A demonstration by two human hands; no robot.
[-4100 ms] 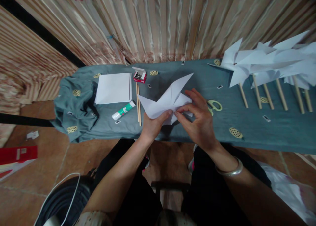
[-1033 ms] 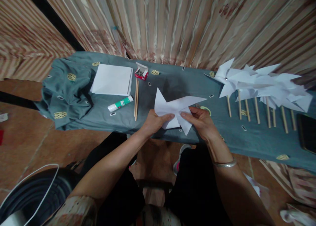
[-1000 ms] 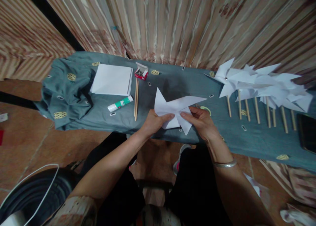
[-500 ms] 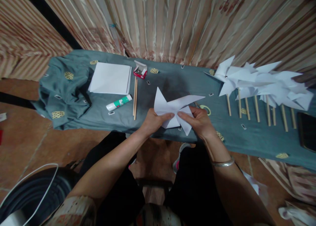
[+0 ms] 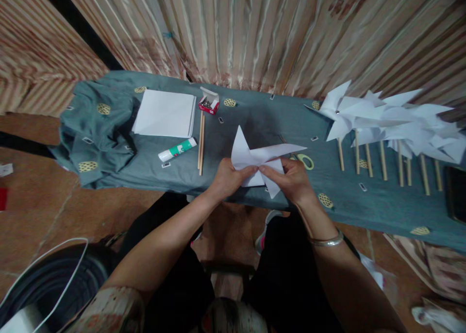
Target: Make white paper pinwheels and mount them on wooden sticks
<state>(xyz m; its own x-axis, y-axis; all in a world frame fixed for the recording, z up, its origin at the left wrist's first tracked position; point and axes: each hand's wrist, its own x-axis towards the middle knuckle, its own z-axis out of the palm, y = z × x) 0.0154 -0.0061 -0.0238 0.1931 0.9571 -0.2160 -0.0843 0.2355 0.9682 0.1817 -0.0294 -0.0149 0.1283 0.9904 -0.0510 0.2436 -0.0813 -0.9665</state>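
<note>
A white paper pinwheel [image 5: 242, 151] without a stick is held between both hands above the front edge of the cloth-covered table. My left hand [image 5: 230, 177] grips its left side, thumb pressed near the centre. From the right, my right hand [image 5: 296, 180] pinches it, and that thumb also presses by the centre. The two thumb tips nearly meet there; the fingers beneath the paper are hidden. Just beyond my right hand lie scissors [image 5: 308, 162] with pale yellow-green handles, partly covered by the hand and paper.
On the left are a stack of white paper [image 5: 165, 113], a glue stick [image 5: 177, 149], two wooden sticks [image 5: 201, 146] and an open red box of small metal pieces [image 5: 208, 104]. Several finished pinwheels [image 5: 386, 112] lie on the right, near a dark phone-like object [image 5: 457, 192]. Corrugated sheeting [image 5: 236, 37] stands behind.
The right thumb has slid slightly inward, toward the left thumb at the pinwheel's centre. The view has shifted slightly. Both hands keep their hold.
</note>
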